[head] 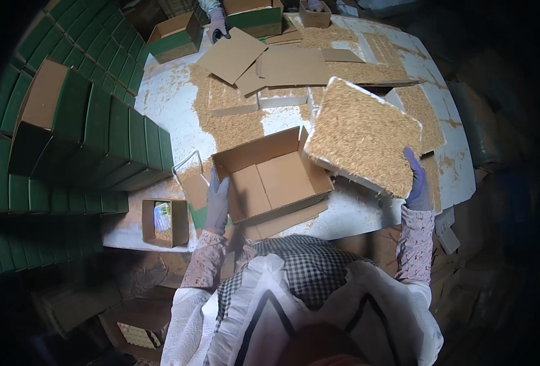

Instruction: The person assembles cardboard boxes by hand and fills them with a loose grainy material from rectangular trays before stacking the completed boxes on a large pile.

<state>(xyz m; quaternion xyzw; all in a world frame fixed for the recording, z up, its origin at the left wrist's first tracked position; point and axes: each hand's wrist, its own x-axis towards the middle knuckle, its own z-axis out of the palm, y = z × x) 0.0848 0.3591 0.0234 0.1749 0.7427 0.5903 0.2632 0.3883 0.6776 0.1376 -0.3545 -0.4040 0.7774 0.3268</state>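
Note:
My left hand (218,199), in a grey glove, grips the left wall of an empty, open cardboard box (281,183) that lies slightly turned before me. In my gloved right hand (417,180) is the right edge of a shallow white tray heaped level with wood shavings (366,137). The tray is tilted, and its left side hangs over or against the box's right wall. Flat cardboard pieces (293,220) lie under the box. Left of my left hand stands a small cardboard box (179,224) with printed packets and some shavings inside.
Stacked green cartons (100,132) rise at the left. Flat cardboard sheets (293,66) and white dividers (283,101) lie among shavings on the white table (169,100). At the far side, a co-worker's gloved hand (218,27) touches a sheet near green boxes (176,39).

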